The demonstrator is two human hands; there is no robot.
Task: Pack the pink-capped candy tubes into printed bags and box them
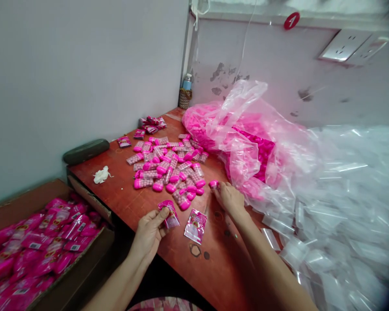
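Between thumb and fingers, my left hand [151, 230] pinches a small pink printed sachet [170, 212] over the table's front edge. My right hand [228, 197] is closed on a pink-capped tube [214, 184], mostly hidden by the fingers, just right of the heap. Between the hands a second pink sachet [195, 226] lies flat on the table. Beyond them spreads a heap of clear tubes [171, 166] with pink caps, filled with small pale pink balls.
An open carton [103, 242] of filled pink packets stands at lower left. A large clear bag [243, 142] of pink parts lies at the back right, beside many clear empty tubes [337, 242]. A dark case [86, 150], crumpled tissue [102, 174] and more sachets [152, 124] rest farther back.
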